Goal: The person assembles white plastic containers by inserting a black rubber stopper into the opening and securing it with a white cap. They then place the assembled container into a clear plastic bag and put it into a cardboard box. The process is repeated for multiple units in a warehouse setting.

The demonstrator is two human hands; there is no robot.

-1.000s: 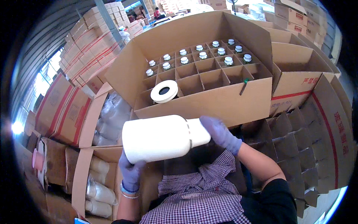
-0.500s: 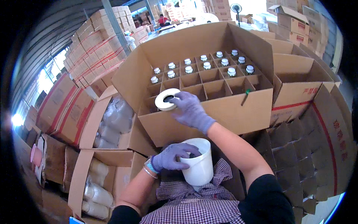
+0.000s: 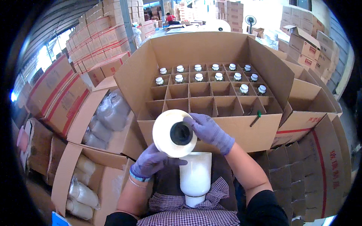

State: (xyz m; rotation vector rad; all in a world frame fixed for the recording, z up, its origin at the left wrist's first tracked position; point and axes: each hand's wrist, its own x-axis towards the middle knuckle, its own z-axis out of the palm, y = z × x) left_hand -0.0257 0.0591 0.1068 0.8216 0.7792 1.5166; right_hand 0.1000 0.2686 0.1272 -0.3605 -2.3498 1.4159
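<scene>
A round cream lid [image 3: 161, 132] with a dark round centre is tilted up in front of me. My right hand [image 3: 213, 132] grips its right edge, thumb and fingers closed on it. My left hand [image 3: 152, 162] is at the lower left rim and appears to hold it too; some of its fingers are hidden behind the lid. Below, a white jar [image 3: 195, 175] with a wide body and narrower base stands upright at my lap, against the checked apron. Neither hand is on it.
Ahead stands an open carton [image 3: 211, 132] with cardboard dividers; white-capped bottles [image 3: 198, 77] fill several far cells. A green-tipped stick [image 3: 256, 118] is at its front wall. Left cartons hold plastic-wrapped white pieces [image 3: 83, 192]. Divided cartons [image 3: 290, 169] are at right.
My right hand has brought the lid down toward me and tilted it face up to view. My left hand has left the jar's rim and moved to the lid.
</scene>
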